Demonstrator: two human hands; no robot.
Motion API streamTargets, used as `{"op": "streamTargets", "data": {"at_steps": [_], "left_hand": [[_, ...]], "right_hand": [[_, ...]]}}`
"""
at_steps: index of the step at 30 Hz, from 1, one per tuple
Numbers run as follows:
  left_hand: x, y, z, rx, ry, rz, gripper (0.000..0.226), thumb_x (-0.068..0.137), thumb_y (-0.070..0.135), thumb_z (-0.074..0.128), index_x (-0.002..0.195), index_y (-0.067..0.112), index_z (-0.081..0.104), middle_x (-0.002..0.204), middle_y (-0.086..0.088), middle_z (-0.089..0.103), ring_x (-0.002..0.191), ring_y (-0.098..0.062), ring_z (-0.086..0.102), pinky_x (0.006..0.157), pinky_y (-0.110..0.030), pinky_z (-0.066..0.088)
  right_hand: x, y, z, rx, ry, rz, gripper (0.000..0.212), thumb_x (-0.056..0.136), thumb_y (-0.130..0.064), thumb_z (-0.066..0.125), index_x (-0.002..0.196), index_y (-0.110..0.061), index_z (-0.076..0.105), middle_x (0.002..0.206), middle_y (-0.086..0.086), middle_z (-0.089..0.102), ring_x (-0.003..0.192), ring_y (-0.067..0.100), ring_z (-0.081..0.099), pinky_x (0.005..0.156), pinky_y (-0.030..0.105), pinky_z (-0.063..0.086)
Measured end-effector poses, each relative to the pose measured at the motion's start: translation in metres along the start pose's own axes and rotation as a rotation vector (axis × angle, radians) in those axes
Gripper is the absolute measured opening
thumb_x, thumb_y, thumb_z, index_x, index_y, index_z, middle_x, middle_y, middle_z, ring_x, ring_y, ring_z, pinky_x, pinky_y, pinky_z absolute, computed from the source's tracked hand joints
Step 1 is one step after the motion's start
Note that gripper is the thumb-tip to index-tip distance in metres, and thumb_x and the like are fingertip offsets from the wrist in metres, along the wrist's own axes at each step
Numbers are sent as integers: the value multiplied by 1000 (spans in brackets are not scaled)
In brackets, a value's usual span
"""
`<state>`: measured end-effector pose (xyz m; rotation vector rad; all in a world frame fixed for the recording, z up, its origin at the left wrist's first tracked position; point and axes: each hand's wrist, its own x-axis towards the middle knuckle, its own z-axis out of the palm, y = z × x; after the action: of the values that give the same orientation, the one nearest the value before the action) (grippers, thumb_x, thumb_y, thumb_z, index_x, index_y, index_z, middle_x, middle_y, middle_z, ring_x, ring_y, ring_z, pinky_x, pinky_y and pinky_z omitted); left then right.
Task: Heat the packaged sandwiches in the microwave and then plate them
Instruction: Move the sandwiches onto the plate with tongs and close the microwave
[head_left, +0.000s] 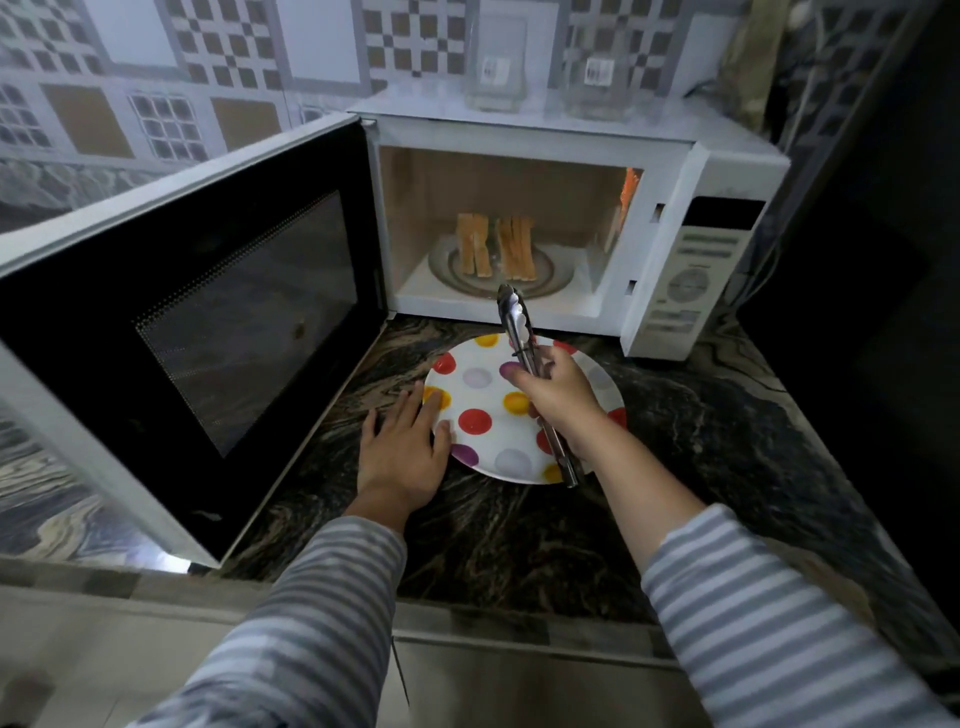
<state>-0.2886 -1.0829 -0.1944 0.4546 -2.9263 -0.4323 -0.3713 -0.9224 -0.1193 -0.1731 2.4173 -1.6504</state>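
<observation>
Two sandwiches stand on edge on the glass turntable inside the white microwave, whose door is swung wide to the left. On the counter in front lies a white plate with coloured dots, with nothing on it. My right hand grips metal tongs above the plate; their closed tips point at the microwave opening, just short of the sandwiches. My left hand lies flat, fingers spread, touching the plate's left rim.
The microwave's control panel is on the right. Two glass jars stand on top of it. The dark marble counter stretches right and toward me, and a tiled wall runs behind.
</observation>
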Motion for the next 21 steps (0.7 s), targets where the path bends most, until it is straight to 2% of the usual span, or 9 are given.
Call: {"op": "streamTargets", "data": {"at_steps": [2, 4, 8, 11, 15, 18, 21], "left_hand": [[0, 0, 0, 3, -10, 2, 53, 102, 43, 20, 153, 30, 17, 162, 9, 7, 148, -8, 6, 118, -41, 1], [-1, 0, 0, -10, -14, 2, 53, 102, 42, 20, 153, 30, 16, 162, 9, 7, 148, -8, 6, 118, -41, 1], [-1, 0, 2, 0, 5, -6, 53, 102, 41, 22, 153, 30, 17, 162, 9, 9, 148, -8, 6, 119, -42, 2], [-1, -1, 1, 1, 0, -9, 53, 102, 41, 21, 153, 30, 16, 162, 9, 8, 148, -8, 6, 119, -41, 2], [-2, 0, 0, -9, -5, -11, 53, 102, 41, 21, 153, 29, 16, 162, 9, 9, 148, -8, 6, 119, -42, 1], [-2, 0, 1, -2, -7, -13, 54, 101, 41, 21, 153, 29, 16, 161, 9, 9, 148, -8, 5, 119, -42, 2], [-1, 1, 0, -6, -8, -12, 54, 101, 42, 21, 153, 29, 15, 162, 9, 8, 148, -8, 5, 119, -42, 2]], "right_hand": [[-1, 2, -3, -27, 16, -35, 45, 87, -32, 67, 127, -21, 49, 109, 1, 65, 89, 19, 61, 77, 36, 52], [-3, 2, -7, -55, 16, -64, 45, 90, -27, 63, 132, -19, 47, 107, -2, 63, 95, 20, 61, 86, 38, 52], [-5, 1, -14, -42, 0, -85, 47, 92, -27, 61, 134, -19, 42, 99, -4, 59, 84, 17, 57, 75, 33, 47], [-6, 1, -14, -15, -7, -67, 35, 93, -38, 57, 123, -23, 48, 88, -14, 55, 78, 9, 54, 75, 29, 45], [-6, 2, -11, 0, 63, -79, 25, 94, -42, 53, 104, -21, 61, 76, -9, 58, 64, 10, 51, 65, 31, 44], [-6, 3, -10, -30, 73, -95, 13, 94, -37, 55, 87, -27, 60, 76, -14, 60, 71, 14, 60, 66, 33, 50], [-4, -2, -12, -60, 61, -108, 16, 93, -38, 56, 82, -27, 60, 76, -13, 63, 79, 16, 65, 69, 30, 49]]}}
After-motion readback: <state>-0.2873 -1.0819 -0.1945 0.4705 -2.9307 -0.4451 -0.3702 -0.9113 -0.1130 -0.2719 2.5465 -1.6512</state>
